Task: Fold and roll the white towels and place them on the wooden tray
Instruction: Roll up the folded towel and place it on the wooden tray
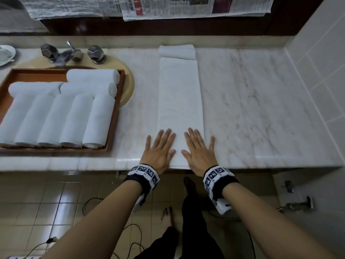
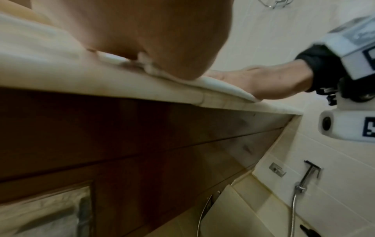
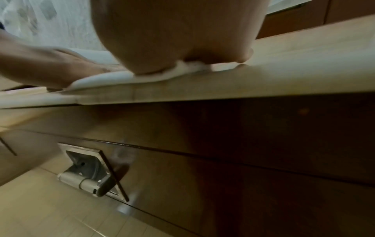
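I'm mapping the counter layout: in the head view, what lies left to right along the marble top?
White dish → wooden tray with rolled towels → flat folded towel under both hands → bare marble counter → tiled wall.

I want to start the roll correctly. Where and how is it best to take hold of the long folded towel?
Probably at the near short edge of the long folded towel, from the counter's front. Both the left hand and right hand already lie flat there, and the strip runs straight away.

matt white cloth towel [image 1: 180, 94] on glossy veined marble counter [image 1: 252, 101]. wooden tray [image 1: 116, 109] smooth, reddish. taps [image 1: 71, 53] shiny metal.
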Available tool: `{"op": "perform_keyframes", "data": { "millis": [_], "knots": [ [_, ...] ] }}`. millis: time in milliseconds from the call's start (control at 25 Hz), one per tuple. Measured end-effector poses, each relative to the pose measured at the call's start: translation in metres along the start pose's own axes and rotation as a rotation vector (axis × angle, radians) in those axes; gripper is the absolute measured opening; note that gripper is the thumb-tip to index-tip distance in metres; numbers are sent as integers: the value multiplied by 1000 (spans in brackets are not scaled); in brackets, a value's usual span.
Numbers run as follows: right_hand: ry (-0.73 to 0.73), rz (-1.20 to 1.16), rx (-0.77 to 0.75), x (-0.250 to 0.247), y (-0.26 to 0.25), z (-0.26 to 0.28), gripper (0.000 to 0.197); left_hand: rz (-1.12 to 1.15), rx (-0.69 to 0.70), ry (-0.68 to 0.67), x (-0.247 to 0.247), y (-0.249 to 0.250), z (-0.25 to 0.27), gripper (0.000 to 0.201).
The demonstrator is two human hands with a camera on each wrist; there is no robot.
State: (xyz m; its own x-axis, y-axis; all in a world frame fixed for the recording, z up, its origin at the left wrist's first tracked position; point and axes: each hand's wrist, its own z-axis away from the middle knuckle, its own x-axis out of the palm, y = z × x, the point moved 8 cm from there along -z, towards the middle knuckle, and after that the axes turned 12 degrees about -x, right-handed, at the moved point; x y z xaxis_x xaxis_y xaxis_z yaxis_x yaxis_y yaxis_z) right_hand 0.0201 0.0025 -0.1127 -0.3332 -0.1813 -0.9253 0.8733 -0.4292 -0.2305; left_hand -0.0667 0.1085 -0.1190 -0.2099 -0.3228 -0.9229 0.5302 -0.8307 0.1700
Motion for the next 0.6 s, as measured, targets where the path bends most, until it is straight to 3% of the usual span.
{"op": "perform_keyframes", "data": {
  "millis": [280,400,520,600],
  "knots": [
    [-50,24,36,-9,21,-13,64,-34,-140,-37,-12,-13,-14,60],
    [-111,-87,10,-26,21,-17,64,11,-115,-4,-37,-4,-21,58],
    [138,-210,-126,-47,5,-2,47,236,22,207,-65,4,1,32],
    [178,-291,-202,-41,-5,14,38,260,97,139,-55,7,19,29]
  ]
}}
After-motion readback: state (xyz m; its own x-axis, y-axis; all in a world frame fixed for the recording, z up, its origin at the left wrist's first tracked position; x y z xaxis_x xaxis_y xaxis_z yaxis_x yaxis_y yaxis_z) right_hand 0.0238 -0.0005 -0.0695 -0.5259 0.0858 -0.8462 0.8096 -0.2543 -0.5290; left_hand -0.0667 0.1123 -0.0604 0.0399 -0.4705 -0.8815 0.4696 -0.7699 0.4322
